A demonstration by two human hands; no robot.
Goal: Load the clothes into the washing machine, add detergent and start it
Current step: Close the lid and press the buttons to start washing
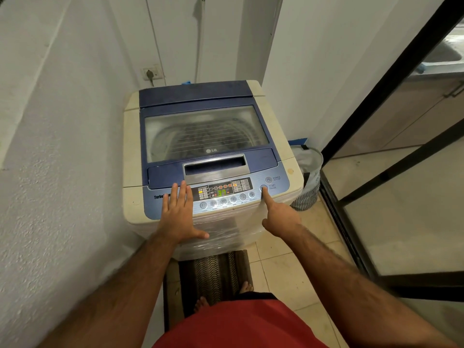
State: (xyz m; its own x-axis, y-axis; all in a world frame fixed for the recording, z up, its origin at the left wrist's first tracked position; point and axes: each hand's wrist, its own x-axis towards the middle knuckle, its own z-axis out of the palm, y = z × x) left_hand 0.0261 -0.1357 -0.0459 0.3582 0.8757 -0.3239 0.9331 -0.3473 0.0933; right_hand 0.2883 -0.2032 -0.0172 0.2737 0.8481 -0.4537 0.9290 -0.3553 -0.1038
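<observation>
Red shorts [241,325] nearest; left hand [178,214] flat, fingers straight, on the blue control panel [273,194] beside "Turbo" lettering; right hand [278,213] fingers curled, index fingertip on round START/PAUSE button [263,189]; cream-and-blue LG top-load washing machine [213,156] against the wall, lid closed; display reads 37; POWER button [268,179] above.

Glossy blue plastic washing machine lid [200,96], rough plastered wall [50,146], ribbed mat [216,275]

My attire: red shorts [241,325] with a dark waistband at the frame's bottom centre; bare forearms [334,257], no sleeves; bare feet [247,287].
</observation>
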